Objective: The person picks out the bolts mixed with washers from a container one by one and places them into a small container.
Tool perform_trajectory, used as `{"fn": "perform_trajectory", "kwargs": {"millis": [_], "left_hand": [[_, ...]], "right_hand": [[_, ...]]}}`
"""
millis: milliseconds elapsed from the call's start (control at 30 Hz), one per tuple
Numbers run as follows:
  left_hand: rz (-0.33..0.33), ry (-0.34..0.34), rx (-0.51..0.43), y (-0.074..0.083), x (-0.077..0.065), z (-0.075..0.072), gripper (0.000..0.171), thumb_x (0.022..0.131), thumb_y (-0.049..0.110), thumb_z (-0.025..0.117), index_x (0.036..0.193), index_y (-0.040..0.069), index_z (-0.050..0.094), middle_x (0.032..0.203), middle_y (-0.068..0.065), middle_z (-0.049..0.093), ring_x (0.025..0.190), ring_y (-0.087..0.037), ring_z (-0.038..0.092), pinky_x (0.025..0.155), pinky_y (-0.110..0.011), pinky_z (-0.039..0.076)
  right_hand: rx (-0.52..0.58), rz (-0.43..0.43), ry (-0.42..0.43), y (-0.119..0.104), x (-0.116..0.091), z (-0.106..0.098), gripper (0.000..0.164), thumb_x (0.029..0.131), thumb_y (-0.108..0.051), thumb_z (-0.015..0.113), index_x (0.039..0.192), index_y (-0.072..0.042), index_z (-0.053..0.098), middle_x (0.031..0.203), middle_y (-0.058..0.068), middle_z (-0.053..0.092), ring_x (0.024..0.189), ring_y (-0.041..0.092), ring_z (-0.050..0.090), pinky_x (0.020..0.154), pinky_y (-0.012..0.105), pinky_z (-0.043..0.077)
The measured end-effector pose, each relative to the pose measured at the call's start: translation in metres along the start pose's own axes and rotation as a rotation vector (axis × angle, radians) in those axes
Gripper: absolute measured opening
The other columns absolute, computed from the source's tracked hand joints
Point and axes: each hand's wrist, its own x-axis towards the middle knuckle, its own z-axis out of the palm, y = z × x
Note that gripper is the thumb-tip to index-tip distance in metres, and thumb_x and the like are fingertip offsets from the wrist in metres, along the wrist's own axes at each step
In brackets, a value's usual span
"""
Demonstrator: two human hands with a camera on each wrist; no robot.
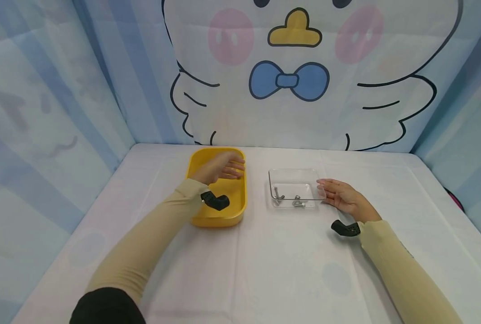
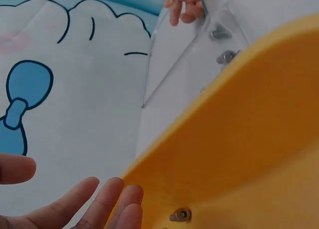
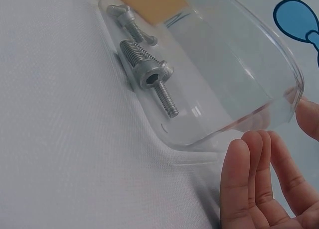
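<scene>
My left hand [image 1: 226, 166] hovers over the yellow bin [image 1: 220, 220], its fingers loosely extended and holding nothing visible. In the left wrist view, a small metal bolt [image 2: 181, 215] is inside the bin, below and right of the fingertips. My right hand [image 1: 343, 195] touches the right side of a clear plastic box [image 1: 293, 170] with mostly straight fingers. The thumb [image 3: 308, 118] is by the rim's corner in the right wrist view. Several silver socket-head bolts [image 3: 149, 72] lie in the box, some crossing one another.
Both containers stand on a white cloth-covered table [image 1: 265, 265], the bin left of the box with a gap between them. Behind the table hangs a curtain [image 1: 289, 121] printed with a cartoon figure. More blue and white curtain [image 1: 34, 135] hangs along the left side.
</scene>
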Motion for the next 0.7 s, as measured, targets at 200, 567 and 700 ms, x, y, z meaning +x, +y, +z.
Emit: {"fn": "perform_trajectory", "kwargs": {"millis": [200,567,700], "left_hand": [[-0.061,0.056,-0.012,-0.008,0.008,-0.009,0.043,0.096,0.023,0.043,0.131,-0.001,0.046,0.134,-0.021,0.051,0.121,-0.038,0.053,0.105,-0.044,0.044],[-0.182,0.108,-0.040,-0.023,0.030,-0.014,0.045,0.096,0.026,0.044,0.131,-0.003,0.048,0.129,-0.019,0.054,0.112,-0.031,0.057,0.100,-0.035,0.049],[-0.225,0.113,-0.071,-0.024,0.038,-0.013,0.045,0.097,0.027,0.045,0.129,-0.004,0.050,0.125,-0.019,0.056,0.104,-0.028,0.059,0.099,-0.033,0.049]], "right_hand": [[0.013,0.001,-0.008,-0.001,0.000,-0.001,0.011,0.094,-0.014,0.056,0.094,-0.019,0.066,0.091,-0.009,0.068,0.077,0.003,0.064,0.074,0.019,0.056],[-0.001,-0.005,-0.012,0.001,0.000,-0.002,0.010,0.094,-0.015,0.056,0.095,-0.020,0.064,0.093,-0.010,0.068,0.079,0.002,0.063,0.075,0.018,0.055],[0.020,0.001,0.003,0.001,-0.001,-0.001,0.008,0.094,-0.015,0.057,0.096,-0.020,0.063,0.093,-0.010,0.067,0.080,0.002,0.062,0.077,0.019,0.055]]}}
